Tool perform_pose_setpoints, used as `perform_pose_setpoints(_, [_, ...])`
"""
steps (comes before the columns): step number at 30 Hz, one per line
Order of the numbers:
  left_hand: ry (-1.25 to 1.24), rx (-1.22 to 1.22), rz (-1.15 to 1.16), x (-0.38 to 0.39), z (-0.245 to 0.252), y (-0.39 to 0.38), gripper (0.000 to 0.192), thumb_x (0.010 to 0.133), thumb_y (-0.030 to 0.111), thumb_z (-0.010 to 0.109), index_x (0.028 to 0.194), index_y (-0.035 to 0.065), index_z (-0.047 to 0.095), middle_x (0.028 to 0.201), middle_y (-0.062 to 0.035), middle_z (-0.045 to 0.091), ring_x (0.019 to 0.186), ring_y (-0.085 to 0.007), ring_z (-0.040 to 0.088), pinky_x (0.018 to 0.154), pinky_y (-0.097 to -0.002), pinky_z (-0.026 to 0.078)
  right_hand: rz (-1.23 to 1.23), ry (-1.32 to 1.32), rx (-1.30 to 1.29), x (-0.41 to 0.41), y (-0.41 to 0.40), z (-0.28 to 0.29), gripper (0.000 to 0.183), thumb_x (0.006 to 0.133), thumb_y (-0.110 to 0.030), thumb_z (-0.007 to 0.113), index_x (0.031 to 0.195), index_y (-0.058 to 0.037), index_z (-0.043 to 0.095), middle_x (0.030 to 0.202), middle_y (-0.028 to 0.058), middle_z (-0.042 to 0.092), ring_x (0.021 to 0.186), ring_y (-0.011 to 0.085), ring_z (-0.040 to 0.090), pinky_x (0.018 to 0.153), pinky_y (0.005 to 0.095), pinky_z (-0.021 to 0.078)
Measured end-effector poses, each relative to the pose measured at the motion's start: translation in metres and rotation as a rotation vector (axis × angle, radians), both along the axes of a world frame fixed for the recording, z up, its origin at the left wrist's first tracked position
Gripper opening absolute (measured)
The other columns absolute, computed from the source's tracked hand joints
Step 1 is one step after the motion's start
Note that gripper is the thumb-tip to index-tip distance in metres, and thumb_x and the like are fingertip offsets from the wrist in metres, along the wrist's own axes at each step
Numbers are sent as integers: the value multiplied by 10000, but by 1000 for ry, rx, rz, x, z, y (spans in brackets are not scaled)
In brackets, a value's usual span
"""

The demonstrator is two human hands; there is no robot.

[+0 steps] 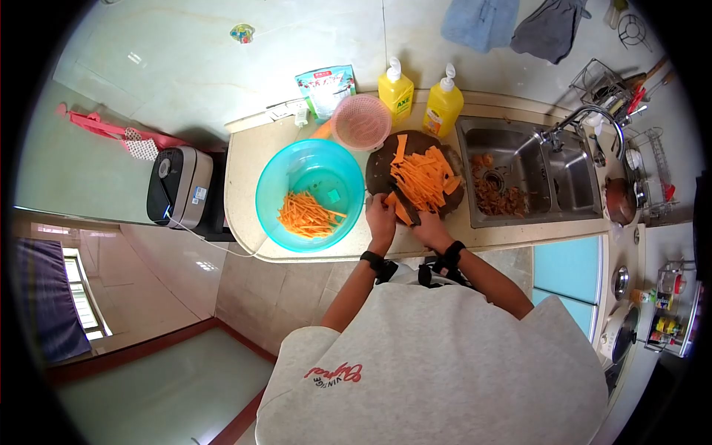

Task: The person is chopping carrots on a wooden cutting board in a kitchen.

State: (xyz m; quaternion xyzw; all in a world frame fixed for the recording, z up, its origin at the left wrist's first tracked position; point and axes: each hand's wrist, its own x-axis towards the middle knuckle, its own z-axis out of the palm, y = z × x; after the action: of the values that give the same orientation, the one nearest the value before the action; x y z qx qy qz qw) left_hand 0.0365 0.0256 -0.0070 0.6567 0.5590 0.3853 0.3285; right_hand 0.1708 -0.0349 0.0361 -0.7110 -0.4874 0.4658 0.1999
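My right hand [432, 229] grips a dark-bladed kitchen knife [410, 209], its handle mostly hidden in my fist. Flat carrot slices [394, 201] at the front of a round wooden chopping board [380, 165] are held down by my left hand [381, 221], with the blade right beside its fingers. Beyond the knife lies a heap of carrot strips [423, 177], and one wider slice [401, 147] rests at the board's back. Left of the board stands a translucent turquoise basin [267, 214] with a pile of carrot shreds [308, 216] in it.
A pink plastic colander [361, 121] and two yellow pump bottles [396, 94] [443, 108] stand behind the board. To the right, a steel double sink [531, 214] holds peelings [503, 201] under a curved faucet [584, 114]. A rice cooker [181, 183] stands far left. The counter edge [500, 243] runs before me.
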Motion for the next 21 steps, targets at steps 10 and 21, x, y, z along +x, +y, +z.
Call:
perform_pose_setpoints(10, [69,100,139,15,15,-8,182,789,47,633,954,7,568,950,-153,521,809,-318,543,708,-396,459,-86,61,-6,-7,-2,19,235,724,-32,499,904,108,557,631,227,585,480,322,595,388,401,467])
perform_pose_setpoints(21, [8,43,94,9,6,0,182,761,17,643,929,7,572,909,-144,555,783,-294,563,666,-377,472,-70,67,-69,-6,0,26,254,722,-52,508,913,107,560,618,209,583,440,281,582,363,375,463])
